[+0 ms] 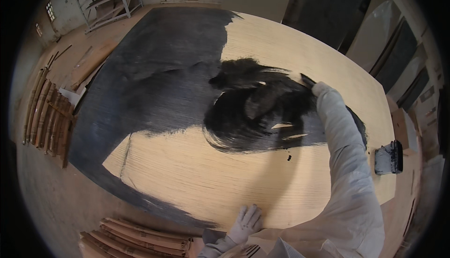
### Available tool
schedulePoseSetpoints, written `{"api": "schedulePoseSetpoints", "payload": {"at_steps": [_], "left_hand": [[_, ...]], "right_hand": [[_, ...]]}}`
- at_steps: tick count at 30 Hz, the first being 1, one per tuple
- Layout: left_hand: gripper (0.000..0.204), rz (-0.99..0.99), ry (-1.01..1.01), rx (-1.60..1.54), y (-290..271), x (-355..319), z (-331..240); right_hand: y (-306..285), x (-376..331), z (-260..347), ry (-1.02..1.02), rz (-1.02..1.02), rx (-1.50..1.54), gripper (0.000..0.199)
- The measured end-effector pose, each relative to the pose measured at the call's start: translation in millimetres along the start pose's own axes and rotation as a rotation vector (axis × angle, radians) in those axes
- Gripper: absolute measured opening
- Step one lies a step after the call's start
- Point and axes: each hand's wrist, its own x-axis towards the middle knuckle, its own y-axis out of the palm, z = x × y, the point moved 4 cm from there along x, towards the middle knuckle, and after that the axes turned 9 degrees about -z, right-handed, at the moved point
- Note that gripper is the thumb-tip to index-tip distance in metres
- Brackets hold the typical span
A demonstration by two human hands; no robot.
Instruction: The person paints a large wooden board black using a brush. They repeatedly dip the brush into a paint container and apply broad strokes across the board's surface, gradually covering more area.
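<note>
A large pale wood-grained board (272,187) lies in front of me, its far left and left side coated in dark grey-black. Wet black paint (225,117) is smeared in broad curves over its middle. My right hand (321,88), at the end of an outstretched pale sleeve, is closed round a dark, flat-ended tool (307,80) at the far edge of the wet smear; its exact kind is too small to tell. My left hand (246,220), in a whitish glove, rests flat on the near edge of the board, fingers apart, holding nothing.
A paint-smeared square bucket (388,158) stands on the board's right side. Brown wrapped bundles lie on the floor at the left (49,112) and near left (136,237). A white metal rack (110,0) stands at the back left; large dark panels (328,9) lean behind the board.
</note>
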Motion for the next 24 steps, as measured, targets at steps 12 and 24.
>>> {"api": "schedulePoseSetpoints", "payload": {"at_steps": [12, 24], "left_hand": [[0.039, -0.183, -0.018, -0.057, -28.8, 14.5, -1.0], [0.041, -0.202, -0.043, -0.088, -35.2, 24.3, -5.1]], "right_hand": [[-56.6, 23.9, 65.8, -0.133, -0.126, 0.203, 0.027], [35.6, 5.0, -66.4, -0.170, -0.055, -0.012, 0.020]]}}
